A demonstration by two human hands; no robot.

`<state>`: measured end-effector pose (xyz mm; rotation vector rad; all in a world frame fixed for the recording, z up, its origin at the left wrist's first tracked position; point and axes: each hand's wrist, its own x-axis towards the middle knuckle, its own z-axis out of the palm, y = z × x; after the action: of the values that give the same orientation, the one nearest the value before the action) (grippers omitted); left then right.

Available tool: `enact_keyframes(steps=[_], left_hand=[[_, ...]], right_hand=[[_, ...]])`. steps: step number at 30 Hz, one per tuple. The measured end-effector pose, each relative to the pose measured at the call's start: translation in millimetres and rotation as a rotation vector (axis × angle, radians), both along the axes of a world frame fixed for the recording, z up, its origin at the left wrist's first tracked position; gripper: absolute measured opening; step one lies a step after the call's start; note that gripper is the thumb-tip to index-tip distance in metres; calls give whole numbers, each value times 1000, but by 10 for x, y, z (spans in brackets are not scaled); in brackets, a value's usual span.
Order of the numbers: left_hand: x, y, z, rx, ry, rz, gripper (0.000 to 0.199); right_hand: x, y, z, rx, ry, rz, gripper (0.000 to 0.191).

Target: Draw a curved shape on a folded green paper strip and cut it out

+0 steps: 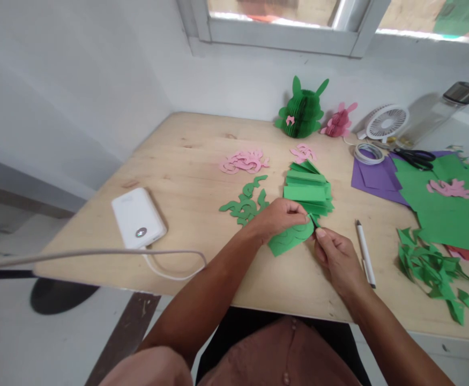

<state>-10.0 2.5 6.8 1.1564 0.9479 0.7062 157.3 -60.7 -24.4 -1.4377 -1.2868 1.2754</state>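
Note:
My left hand [284,217] pinches the upper edge of a green paper piece [284,244] with curved outlines drawn on it. At that piece's right end, my right hand [336,254] is closed on small scissors [314,221]; only a dark blade tip shows and the handles are hidden in my fingers. Just beyond my hands lies an accordion-folded stack of green paper [307,190]. Curvy green cut-outs [247,206] lie left of it, close to my left wrist. A white pen [365,252] rests right of my right hand.
Pink cut-outs [244,161], a green honeycomb paper figure [302,110] and a smaller pink one [340,120] are farther back. At right are a fan [387,122], tape [368,154], black-handled scissors [415,158], green sheets [439,214] and scraps [431,265]. A power bank [138,217] lies left.

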Motion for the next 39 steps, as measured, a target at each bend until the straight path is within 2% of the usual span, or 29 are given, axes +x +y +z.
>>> enact_keyframes(steps=[8,23,39], left_hand=[[-8,-6,17,5,3,-1,12],[0,0,2,30,-7,-21,11],[-10,10,20,14,7,-21,11]], right_hand=[[10,-4,20,7,-6,15,41],[-10,0,42,27,-52,10,49],[-1,2,16,7,-5,0,44]])
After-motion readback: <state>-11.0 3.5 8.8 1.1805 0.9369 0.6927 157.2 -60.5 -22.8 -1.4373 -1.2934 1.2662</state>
